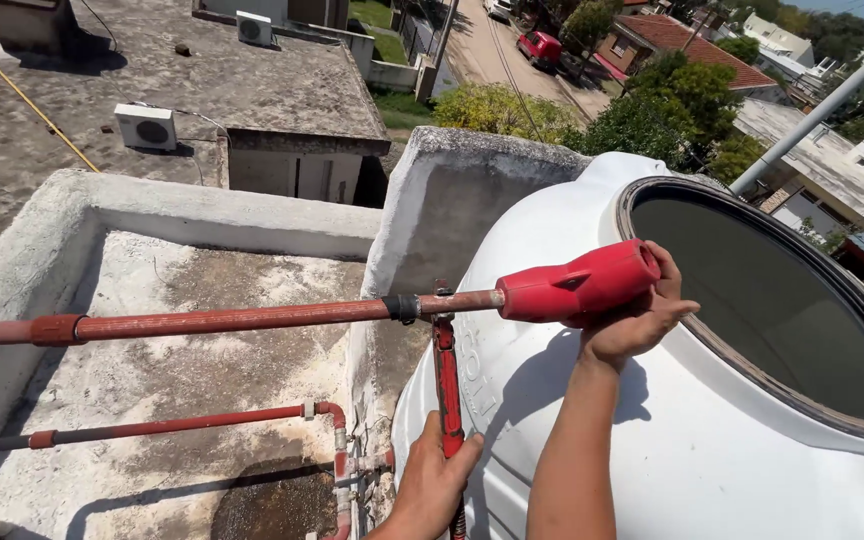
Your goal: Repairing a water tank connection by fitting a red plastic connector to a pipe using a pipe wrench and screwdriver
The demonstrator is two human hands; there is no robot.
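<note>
While gripping: hands (642, 315) on wrench (446, 380), fitting (577, 285).

left hand (434, 487): bare, no glove | right hand (640, 318): bare | forearms: sleeveless, no watch

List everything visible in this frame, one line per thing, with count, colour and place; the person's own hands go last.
water tank: one, white, right half, its round top opening uncovered
pipe: one, red, long, running level from the left edge to the tank
pipe fitting: one, red, thick, on the pipe's end at the tank opening
wrench: one, red, upright, its head at the pipe
lower pipe: one, red, bending down at lower left
parapet wall: one, whitish, around the stained roof
air conditioner units: two, white, on the neighbouring roof
car: one, red, on the street
left hand: holds the wrench handle
right hand: grips the pipe fitting from below
</note>
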